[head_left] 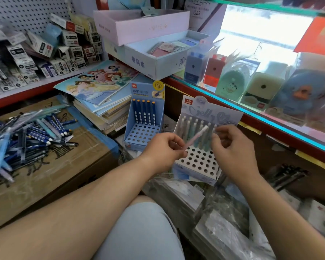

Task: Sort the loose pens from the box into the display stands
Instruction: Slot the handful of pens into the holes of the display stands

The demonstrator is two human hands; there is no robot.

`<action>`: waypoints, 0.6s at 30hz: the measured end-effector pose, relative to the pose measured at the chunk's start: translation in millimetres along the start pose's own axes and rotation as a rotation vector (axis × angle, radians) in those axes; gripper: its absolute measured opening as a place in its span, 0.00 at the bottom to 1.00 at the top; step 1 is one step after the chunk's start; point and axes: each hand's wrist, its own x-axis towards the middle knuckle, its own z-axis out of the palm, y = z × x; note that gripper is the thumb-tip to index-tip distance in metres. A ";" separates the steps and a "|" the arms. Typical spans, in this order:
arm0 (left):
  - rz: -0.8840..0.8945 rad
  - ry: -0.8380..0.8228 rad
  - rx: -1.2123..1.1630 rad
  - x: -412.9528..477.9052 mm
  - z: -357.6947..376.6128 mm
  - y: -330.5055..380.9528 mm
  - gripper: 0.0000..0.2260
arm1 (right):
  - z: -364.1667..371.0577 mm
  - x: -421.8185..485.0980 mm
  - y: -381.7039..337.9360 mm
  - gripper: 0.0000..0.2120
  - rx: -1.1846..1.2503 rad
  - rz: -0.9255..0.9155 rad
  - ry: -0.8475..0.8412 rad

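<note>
My left hand pinches the lower end of a pale pink pen, which tilts up to the right over the white Jelly display stand. That stand has a row of pastel pens at the back and many bare holes in front. My right hand hovers by the pen's top end with fingers curled; whether it touches the pen I cannot tell. A blue display stand to the left holds several dark blue pens in its back row. Loose pens lie heaped on a cardboard box at the left.
A stack of notebooks lies behind the blue stand. Boxed refills fill the left shelf. A glass counter with sharpeners runs along the right. Wrapped packets lie below the stands, next to my knee.
</note>
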 end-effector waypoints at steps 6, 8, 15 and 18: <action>0.050 -0.057 0.016 0.3 9.1 9.6 0.09 | -0.6 -15.4 -19.6 0.05 0.252 -0.058 -0.105; 0.080 -0.055 0.035 3.7 9.7 16.3 0.14 | -6.3 -12.8 -17.8 0.05 0.272 -0.073 -0.052; 0.151 0.042 0.373 28.7 -16.1 14.1 0.27 | -32.1 11.6 13.2 0.08 0.121 -0.031 0.044; 0.099 0.012 0.564 33.2 -13.3 -9.5 0.31 | -28.9 15.4 23.4 0.07 0.041 -0.036 0.032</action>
